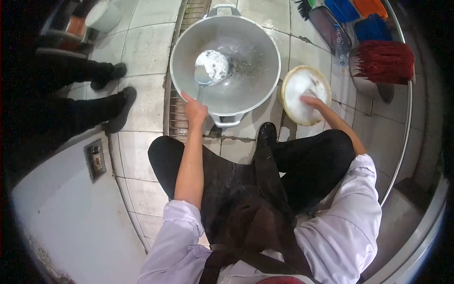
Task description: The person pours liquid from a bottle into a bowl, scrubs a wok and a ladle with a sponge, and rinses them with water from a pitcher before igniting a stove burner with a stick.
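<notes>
On a tiled floor (146, 47), just in front of a person crouching in dark trousers and a pale shirt with rolled sleeves, a metal tool (203, 75) slants into a wide grey pot (255, 92). The left hand (195, 112) reaches over the pot's near rim with its grip closed around the tool's handle; the tool's head overlaps a round patch of white foam (215, 61), with wet streaks and bits beside it. The pot has a lug handle at its near and far sides and sits partly over a floor grate (178, 116). To its right, close by, is a round bowl (282, 92) full of suds, where the right hand (312, 100) dips its fingers; the suds hide them, so I cannot tell whether that grip is open or closed. A dark shoe (267, 134) is near the pot's handle. Farther right are a red brush (385, 61), a clear bottle (339, 45) and blue cloths (340, 9). On the left stand another person's dark-clad legs (90, 111). Soapy fingers could let the handle slip, a push on the bowl's rim might tip it, and spilled suds would likely make the tiles slick underfoot.
</notes>
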Demonstrator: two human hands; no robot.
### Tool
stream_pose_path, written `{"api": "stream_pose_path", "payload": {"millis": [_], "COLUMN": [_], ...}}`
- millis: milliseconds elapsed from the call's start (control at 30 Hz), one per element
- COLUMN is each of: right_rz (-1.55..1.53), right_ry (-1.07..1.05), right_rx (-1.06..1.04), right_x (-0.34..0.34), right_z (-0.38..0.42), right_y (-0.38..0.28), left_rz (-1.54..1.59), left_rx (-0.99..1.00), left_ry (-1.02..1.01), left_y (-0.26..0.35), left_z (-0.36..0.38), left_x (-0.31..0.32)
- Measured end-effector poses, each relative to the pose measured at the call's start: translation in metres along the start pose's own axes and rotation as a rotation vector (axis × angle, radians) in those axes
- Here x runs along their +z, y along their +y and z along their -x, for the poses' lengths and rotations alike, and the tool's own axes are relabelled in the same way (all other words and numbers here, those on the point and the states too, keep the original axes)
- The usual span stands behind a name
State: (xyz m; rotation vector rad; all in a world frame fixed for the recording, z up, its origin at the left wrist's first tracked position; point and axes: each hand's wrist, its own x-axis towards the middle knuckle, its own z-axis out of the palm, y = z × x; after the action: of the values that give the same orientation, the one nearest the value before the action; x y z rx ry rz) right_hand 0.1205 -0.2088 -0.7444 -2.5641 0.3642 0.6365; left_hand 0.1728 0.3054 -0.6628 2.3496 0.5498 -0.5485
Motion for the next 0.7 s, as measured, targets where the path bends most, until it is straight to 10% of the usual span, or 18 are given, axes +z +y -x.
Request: {"api": "stream_pose_path", "payload": {"millis": [200,367,700], "right_rz": [-0.114,0.092,0.470], "right_ry": [0.191,0.290,0.352], "right_rx": [-0.181,-0.379,-0.573], "right_x": [-0.054,-0.109,-0.133], "right_z": [-0.012,-0.003,-0.039], "right_y": [-0.039,-0.113,-0.243], "left_rz": [-0.168,-0.201,-0.178], "left_rx": [0.160,0.527,0.500], "left_ry": [-0.433,-0.084,0.084], "left_y": [-0.002,0.006,-0.013], "left_z": [0.013,-0.011,-0.119], "left_x": [-0.003,-0.039,-0.057]}}
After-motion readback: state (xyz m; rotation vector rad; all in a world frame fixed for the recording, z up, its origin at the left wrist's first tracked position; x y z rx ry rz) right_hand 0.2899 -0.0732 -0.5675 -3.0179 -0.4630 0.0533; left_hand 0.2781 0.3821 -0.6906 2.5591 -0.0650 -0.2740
